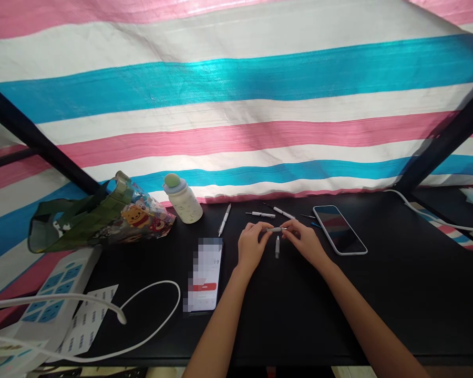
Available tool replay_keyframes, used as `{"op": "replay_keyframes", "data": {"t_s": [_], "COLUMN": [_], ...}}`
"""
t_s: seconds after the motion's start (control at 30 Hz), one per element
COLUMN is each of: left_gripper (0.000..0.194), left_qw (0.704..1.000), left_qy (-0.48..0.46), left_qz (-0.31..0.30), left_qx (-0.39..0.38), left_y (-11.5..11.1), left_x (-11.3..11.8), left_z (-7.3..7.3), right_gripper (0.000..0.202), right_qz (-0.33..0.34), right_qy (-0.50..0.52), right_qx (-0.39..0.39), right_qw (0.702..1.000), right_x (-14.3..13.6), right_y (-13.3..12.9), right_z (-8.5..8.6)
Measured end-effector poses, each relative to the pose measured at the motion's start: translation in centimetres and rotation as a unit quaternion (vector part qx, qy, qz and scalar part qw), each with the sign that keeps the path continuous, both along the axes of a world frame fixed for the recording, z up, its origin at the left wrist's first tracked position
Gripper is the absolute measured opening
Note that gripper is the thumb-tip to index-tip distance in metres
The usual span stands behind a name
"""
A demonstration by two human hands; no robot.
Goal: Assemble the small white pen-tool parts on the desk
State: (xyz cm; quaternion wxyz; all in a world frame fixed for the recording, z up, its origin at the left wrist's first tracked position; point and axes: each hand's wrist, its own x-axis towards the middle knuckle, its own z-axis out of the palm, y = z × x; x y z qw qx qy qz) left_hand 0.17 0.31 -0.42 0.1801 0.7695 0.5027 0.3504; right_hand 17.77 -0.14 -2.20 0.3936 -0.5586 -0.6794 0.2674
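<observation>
My left hand (pixel 253 244) and my right hand (pixel 304 241) meet over the black table, fingertips pinched on the two ends of a small pen part (pixel 275 229). It is held level, greyish white with a thin metallic tip at the right end. Just below it on the table lies a short white and grey pen barrel piece (pixel 277 248). Beyond my hands are a white pen (pixel 224 219), a white pen piece with a thin tip (pixel 262 214) and another pen piece (pixel 284 212). A small blue piece (pixel 316 224) lies beside my right hand, partly hidden.
A dark-screened phone (pixel 339 230) lies right; a lit phone (pixel 207 283) lies left. Behind stand a cream bottle (pixel 184 202) and a cartoon-print bag (pixel 102 215). White cables (pixel 177 299) and a power strip (pixel 59 289) occupy the left. Striped sheeting (pixel 236 126) closes the back.
</observation>
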Motion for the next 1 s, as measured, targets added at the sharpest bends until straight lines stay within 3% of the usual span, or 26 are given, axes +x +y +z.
{"op": "replay_keyframes", "data": {"t_s": [0.37,0.6,0.83,1.0], "left_gripper": [0.013,0.013,0.012,0.013], "left_qw": [1.000,0.999,1.000,1.000], "left_qy": [0.002,-0.006,-0.008,0.004], "left_qz": [-0.007,-0.027,-0.001,-0.008], "left_qx": [0.010,0.018,0.014,0.013], "left_y": [0.02,-0.08,0.00,-0.12], "left_x": [-0.10,0.06,0.00,0.03], "left_z": [0.07,0.04,0.04,0.10], "right_gripper": [0.020,0.042,0.022,0.020], "right_qz": [0.000,-0.020,0.033,0.020], "right_qy": [-0.047,-0.104,0.012,-0.033], "right_qx": [0.005,-0.011,-0.009,-0.003], "right_qw": [0.999,0.994,0.999,0.999], "right_x": [0.01,-0.08,0.02,0.31], "right_y": [-0.11,-0.65,-0.35,-0.26], "right_z": [0.09,0.72,0.37,0.37]}}
